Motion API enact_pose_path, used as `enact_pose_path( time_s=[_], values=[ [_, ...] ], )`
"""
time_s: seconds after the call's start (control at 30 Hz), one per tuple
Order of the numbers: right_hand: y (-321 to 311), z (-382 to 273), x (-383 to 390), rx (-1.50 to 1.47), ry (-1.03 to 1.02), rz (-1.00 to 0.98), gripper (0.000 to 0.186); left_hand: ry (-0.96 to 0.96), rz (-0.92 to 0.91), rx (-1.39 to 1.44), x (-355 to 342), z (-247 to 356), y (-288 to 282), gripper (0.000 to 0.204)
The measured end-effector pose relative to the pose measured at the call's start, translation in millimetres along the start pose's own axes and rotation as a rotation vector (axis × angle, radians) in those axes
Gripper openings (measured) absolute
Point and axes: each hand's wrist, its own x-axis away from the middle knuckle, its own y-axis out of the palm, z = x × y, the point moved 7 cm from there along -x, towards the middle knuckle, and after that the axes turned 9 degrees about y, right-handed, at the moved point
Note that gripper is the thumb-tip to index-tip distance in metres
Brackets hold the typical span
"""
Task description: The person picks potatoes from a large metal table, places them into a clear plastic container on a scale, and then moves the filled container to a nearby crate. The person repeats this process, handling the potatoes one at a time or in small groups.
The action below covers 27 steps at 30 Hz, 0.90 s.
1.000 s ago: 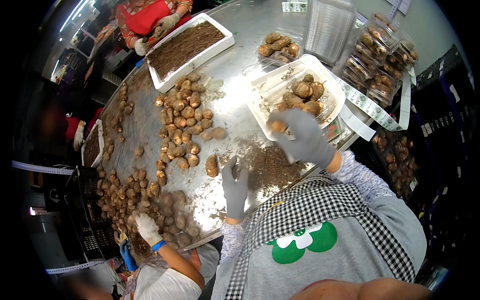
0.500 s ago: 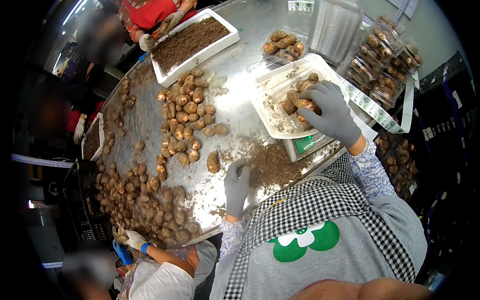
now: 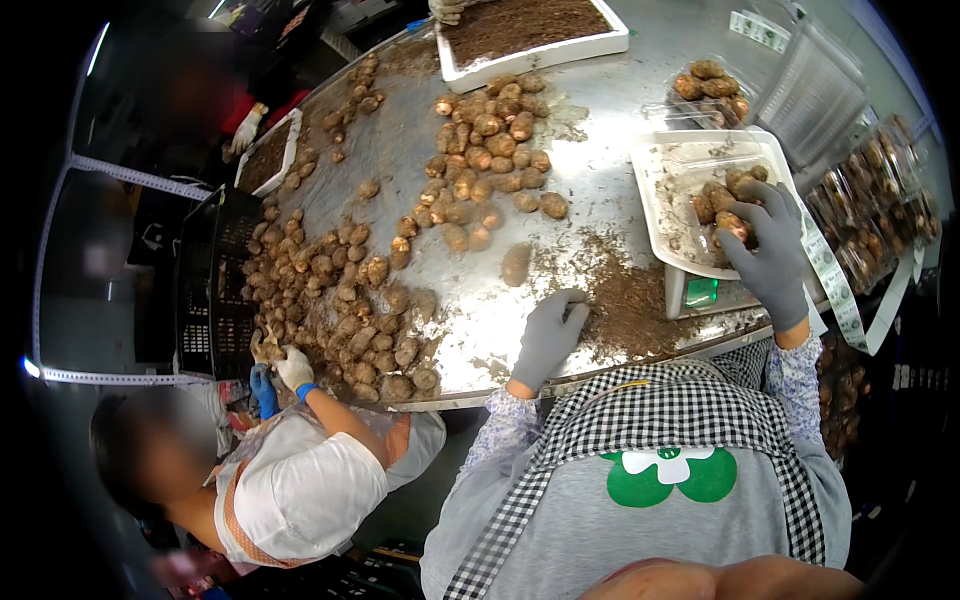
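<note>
Soil [image 3: 632,312] litters the metal bench [image 3: 605,205] near its front edge, beside the left hand [image 3: 550,337], fingers released, half-curled; the right hand [image 3: 776,258] grasps a tuber [image 3: 732,223] in the white tray [image 3: 648,205]. A black crate [image 3: 197,292] abuts the left edge.

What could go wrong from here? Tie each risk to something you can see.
1. The right hand is at the tubers in the white tray; any pressure might skew the reading of the scale beneath.
2. Loose soil lies beside the scale and could be brushed onto it.
3. The label strip hangs near the right hand, so it might get snagged.
</note>
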Motion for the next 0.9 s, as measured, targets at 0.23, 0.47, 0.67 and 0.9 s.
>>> enact_pose_path(
  time_s=[0.23, 0.47, 0.67, 0.9],
  values=[
    [6, -36, -3, -0.369, -0.117, -0.098, 0.034, 0.022, 0.564, -0.364, -24, -50, -108, 0.036],
    [41, -73, 9, -0.500, -0.198, -0.335, 0.032, 0.061, 0.372, -1.080, -92, -96, -107, 0.035],
    [70, -62, 34, -0.569, -0.041, -0.637, 0.030, 0.056, 0.112, 0.610, -89, -49, -78, 0.037],
    [86, -74, 50, -0.555, -0.034, -0.816, 0.026, -0.108, -0.226, 1.543, -75, 20, 12, 0.042]
  ],
)
